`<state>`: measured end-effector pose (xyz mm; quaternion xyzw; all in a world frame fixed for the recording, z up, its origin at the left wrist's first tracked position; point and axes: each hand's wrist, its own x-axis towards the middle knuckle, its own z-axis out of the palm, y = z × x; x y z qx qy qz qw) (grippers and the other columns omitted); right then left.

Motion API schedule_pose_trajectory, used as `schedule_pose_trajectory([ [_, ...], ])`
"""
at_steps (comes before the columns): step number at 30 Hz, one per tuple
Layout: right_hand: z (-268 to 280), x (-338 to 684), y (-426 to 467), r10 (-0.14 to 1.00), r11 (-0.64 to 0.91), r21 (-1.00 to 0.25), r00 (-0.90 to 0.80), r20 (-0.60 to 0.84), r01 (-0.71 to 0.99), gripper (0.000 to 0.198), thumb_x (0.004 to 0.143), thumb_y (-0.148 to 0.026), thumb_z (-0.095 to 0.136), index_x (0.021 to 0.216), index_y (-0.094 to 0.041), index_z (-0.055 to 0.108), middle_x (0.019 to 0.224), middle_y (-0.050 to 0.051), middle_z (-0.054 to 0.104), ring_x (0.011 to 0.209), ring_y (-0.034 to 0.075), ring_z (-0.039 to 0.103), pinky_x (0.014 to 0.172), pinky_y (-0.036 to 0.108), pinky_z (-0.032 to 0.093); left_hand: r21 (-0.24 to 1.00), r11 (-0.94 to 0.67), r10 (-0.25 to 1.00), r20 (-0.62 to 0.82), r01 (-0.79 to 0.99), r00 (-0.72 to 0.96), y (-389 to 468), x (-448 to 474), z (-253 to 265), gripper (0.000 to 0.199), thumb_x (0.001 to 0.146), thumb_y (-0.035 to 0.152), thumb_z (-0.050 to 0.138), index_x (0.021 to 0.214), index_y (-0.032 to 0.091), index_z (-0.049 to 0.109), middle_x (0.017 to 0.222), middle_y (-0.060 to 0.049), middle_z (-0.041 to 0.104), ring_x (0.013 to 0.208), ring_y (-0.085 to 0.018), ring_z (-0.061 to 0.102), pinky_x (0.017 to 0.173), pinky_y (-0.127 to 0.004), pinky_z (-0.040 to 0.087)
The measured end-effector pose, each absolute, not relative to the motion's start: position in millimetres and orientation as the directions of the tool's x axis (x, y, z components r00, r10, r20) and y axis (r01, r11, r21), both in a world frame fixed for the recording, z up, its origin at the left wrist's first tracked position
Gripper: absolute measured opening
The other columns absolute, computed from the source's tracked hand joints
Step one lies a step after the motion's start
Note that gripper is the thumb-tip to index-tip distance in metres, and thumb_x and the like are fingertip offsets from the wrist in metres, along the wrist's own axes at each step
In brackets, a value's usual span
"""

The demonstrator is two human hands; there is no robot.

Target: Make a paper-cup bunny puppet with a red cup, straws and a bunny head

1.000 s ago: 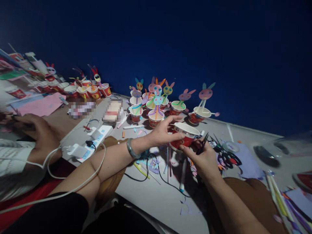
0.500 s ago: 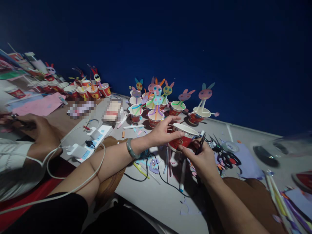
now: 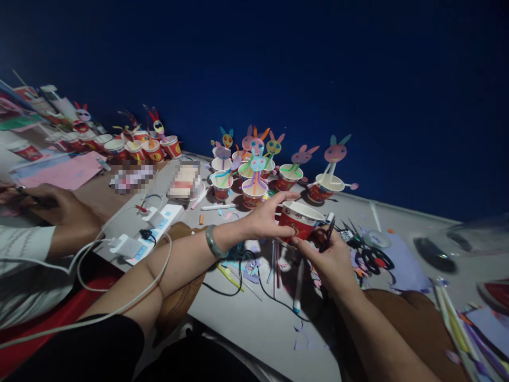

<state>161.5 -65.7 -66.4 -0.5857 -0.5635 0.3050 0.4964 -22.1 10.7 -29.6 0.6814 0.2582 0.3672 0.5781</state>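
Note:
Between my two hands is a red paper cup (image 3: 301, 222) with a white rim, its mouth tipped slightly. My left hand (image 3: 271, 216) wraps the cup's left side, thumb across the front. My right hand (image 3: 330, 254) grips the lower right side and also has a dark slim pen-like tool (image 3: 326, 236) between its fingers. Beyond the hands stand several red paper cups with paper rabbit figures; a light-blue rabbit (image 3: 257, 160) rises from the nearest cup (image 3: 253, 198). At the right end, a pink rabbit (image 3: 334, 154) with green ears sits in another cup (image 3: 325, 187).
A white power strip (image 3: 159, 233) with chargers and cables lies left of my forearm. Paper scraps, straws and a marker (image 3: 298, 289) litter the table below the cup. Black-handled scissors (image 3: 374, 260) and clear tape (image 3: 376, 239) lie right. A co-worker's hand (image 3: 59, 212) is at far left.
The cup has turned upright a little, so more of its printed front shows. My left hand has closed from near its rim onto its side. The right hand stays almost still.

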Motion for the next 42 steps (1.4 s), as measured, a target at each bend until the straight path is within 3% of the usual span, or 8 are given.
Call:
schedule_pose_trajectory([
  [12,-61,158,-67,0.962,0.157,-0.926,0.158,0.221,0.342,0.039,0.070,-0.045,0.084,0.093,-0.023,0.062,0.094,0.005,0.073,0.089,0.025,0.068,0.085,0.041,0.054,0.979,-0.184,0.814,0.200,-0.084,0.546,11,-20,-33,0.074,0.065,0.018,0.076,0.134,0.017,0.050,0.141,-0.016,0.053,0.117,-0.024,0.061,0.101,-0.039,0.050],
  [20,-58,152,-68,0.955,0.185,-0.917,0.155,0.253,0.354,0.036,0.068,-0.041,0.084,0.087,-0.023,0.060,0.088,0.005,0.074,0.082,0.023,0.070,0.080,0.040,0.056,0.985,-0.158,0.837,0.169,-0.067,0.521,10,-20,-31,0.067,0.074,0.032,0.079,0.133,0.018,0.051,0.135,-0.015,0.058,0.108,-0.021,0.064,0.094,-0.035,0.052],
  [24,-56,151,-69,0.950,0.195,-0.908,0.160,0.269,0.370,0.035,0.069,-0.041,0.084,0.087,-0.023,0.060,0.086,0.004,0.074,0.079,0.022,0.070,0.076,0.038,0.057,0.980,-0.194,0.842,0.190,-0.046,0.505,9,-20,-31,0.062,0.077,0.033,0.077,0.132,0.019,0.052,0.134,-0.014,0.060,0.113,-0.023,0.063,0.094,-0.035,0.051],
  [42,-64,152,-67,0.958,0.160,-0.925,0.173,0.231,0.344,0.041,0.068,-0.048,0.084,0.089,-0.023,0.059,0.090,0.004,0.071,0.082,0.022,0.066,0.080,0.040,0.054,0.983,-0.168,0.860,0.185,-0.077,0.475,7,-18,-28,0.053,0.075,0.028,0.076,0.123,0.017,0.057,0.129,-0.012,0.061,0.101,-0.017,0.063,0.091,-0.032,0.051],
])
